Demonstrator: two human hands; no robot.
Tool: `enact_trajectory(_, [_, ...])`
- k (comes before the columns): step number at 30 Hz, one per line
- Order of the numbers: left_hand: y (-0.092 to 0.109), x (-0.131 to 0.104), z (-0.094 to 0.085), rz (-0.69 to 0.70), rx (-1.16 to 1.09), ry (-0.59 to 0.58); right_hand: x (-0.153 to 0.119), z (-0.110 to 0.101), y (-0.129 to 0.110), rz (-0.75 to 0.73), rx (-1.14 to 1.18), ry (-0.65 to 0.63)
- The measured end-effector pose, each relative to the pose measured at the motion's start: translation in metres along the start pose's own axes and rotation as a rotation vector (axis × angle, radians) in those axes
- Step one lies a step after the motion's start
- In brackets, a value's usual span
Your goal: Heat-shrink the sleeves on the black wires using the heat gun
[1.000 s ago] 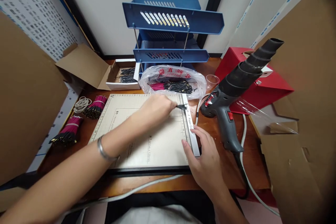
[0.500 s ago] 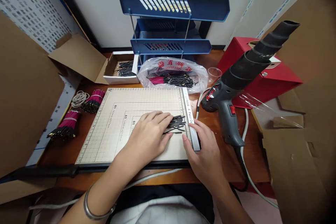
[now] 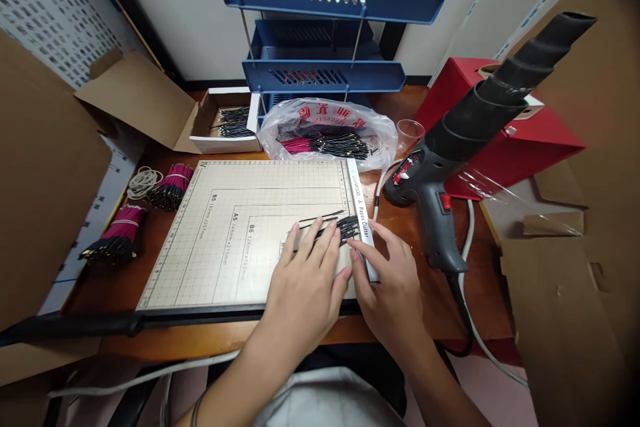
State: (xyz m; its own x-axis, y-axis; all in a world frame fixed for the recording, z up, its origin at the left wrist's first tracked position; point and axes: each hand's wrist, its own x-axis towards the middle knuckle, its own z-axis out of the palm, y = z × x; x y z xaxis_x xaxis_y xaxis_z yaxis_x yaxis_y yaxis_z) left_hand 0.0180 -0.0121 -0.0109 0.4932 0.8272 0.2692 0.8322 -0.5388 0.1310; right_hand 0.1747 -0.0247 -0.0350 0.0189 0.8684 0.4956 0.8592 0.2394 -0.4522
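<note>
1. The left hand [image 3: 305, 287] lies spread and flat, gripping nothing, its fingers over the thin black pieces [image 3: 349, 227] on the right part of the paper cutter [image 3: 200, 253].
2. The right hand [image 3: 390, 287] rests at the cutter's white edge strip [image 3: 361, 207], thumb and forefinger close together beside the pieces' ends; whether they pinch one cannot be told.
3. The step in hand looks like squaring the pieces against the cutter's right edge. It probably goes best with light, even pressure from the left palm, so the pieces slide without rolling.
4. The right fingertips would serve well as a straight stop. A few pieces lie askew along the far side of the pile, and these likely need nudging parallel.
5. The cutter's black handle [image 3: 75, 327] lies low at its near left corner; keeping fingers off the blade side seems prudent.
6. Counts: one cutter, two hands; the pieces overlap too much to number.
7. Left of the cutter: two magenta-and-black bundles [image 3: 114, 235] and one pale coil [image 3: 145, 182].
8. Beyond the cutter: one open box [image 3: 225, 145], one plastic bag [image 3: 330, 113], one blue rack [image 3: 325, 77], one clear cup [image 3: 411, 130].
9. Right of the cutter: one heat gun [image 3: 440, 167], one red box [image 3: 555, 137].
</note>
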Motion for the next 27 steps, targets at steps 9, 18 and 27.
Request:
enact_trajectory(9, [-0.013, 0.002, -0.007, -0.042, -0.007, -0.013, 0.000, 0.000, -0.001, -0.020, -0.078, -0.061])
enact_trajectory(18, [-0.004, 0.006, -0.006, -0.167, 0.054, 0.096, 0.001, -0.001, -0.002, 0.009, -0.080, -0.017])
enact_trajectory(27, [0.008, -0.017, -0.002, -0.123, 0.039, 0.023, 0.003, -0.001, 0.000, 0.014, -0.010, -0.013])
